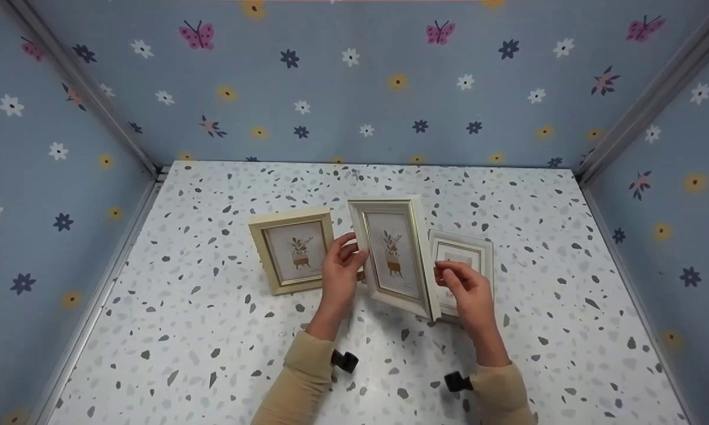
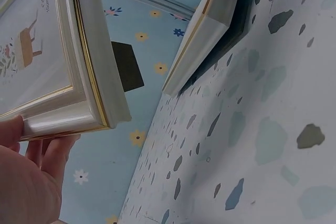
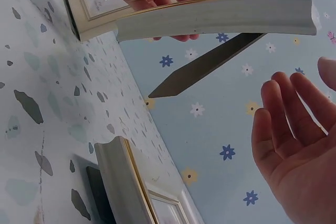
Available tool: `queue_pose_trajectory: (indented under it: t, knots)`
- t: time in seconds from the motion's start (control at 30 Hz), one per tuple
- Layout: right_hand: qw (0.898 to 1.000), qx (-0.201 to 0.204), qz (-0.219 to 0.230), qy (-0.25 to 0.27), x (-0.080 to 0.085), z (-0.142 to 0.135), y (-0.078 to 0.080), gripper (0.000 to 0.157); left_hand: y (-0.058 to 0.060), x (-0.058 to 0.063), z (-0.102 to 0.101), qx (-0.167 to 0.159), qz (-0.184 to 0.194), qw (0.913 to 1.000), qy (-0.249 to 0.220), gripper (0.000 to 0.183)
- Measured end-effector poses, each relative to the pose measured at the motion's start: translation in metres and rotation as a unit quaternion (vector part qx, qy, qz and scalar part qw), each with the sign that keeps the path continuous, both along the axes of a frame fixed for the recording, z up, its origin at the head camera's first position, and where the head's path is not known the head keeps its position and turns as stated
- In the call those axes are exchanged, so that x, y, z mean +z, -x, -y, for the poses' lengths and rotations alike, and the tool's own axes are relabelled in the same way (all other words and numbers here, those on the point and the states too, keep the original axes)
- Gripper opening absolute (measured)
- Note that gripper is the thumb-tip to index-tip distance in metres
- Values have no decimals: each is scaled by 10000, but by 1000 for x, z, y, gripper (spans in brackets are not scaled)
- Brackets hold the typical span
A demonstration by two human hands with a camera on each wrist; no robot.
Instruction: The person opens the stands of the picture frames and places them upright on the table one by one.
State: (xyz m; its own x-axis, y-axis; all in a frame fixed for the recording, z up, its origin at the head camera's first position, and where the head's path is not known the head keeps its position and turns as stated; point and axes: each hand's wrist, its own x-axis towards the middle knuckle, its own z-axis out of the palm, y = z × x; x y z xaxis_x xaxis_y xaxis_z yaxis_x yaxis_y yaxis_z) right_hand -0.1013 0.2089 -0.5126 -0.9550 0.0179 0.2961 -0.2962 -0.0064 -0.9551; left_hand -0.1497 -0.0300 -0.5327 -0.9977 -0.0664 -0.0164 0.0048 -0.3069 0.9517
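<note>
I hold the white picture frame (image 1: 394,254) up between two others, over the speckled tabletop (image 1: 201,330).
My left hand (image 1: 341,268) pinches its left edge, thumb in front and fingers behind; my right hand (image 1: 472,292) is just beside its right edge, fingers loosely extended and apart from the frame, as the right wrist view shows. The frame tilts, its potted-plant print facing my side, and a dark stand (image 3: 205,69) juts out from its back. The cream frame (image 1: 298,251) stands upright to my left, while the smaller white frame (image 1: 459,249) is partly behind my right hand.
</note>
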Motion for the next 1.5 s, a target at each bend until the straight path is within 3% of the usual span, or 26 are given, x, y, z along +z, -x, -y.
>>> queue_pose_trajectory:
  t: [0.33, 0.57, 0.9, 1.13, 1.33, 1.5]
  knots:
    - [9999, 132, 101, 27, 2, 7, 1, 22, -3, 0, 0, -279, -157, 9994, -152, 40]
    - [9975, 627, -319, 79, 9, 20, 0, 25, -6, 1, 2, -759, -121, 9969, -157, 39]
    - [9933, 1021, -533, 31, 17, 36, -4, 35, -7, 1, 1, -1049, -225, 9931, -474, 38]
    - [9903, 1344, -323, -155, 14, 43, -6, 43, -10, 1, -1, -1198, -383, 9899, -654, 40]
    - [9859, 1597, -477, -135, 9, 47, -5, 47, -9, 0, -1, -1346, -507, 9862, -820, 38]
    - [9848, 1582, -701, -113, 7, 49, -4, 45, -9, 0, -1, -1341, -557, 9860, -823, 38]
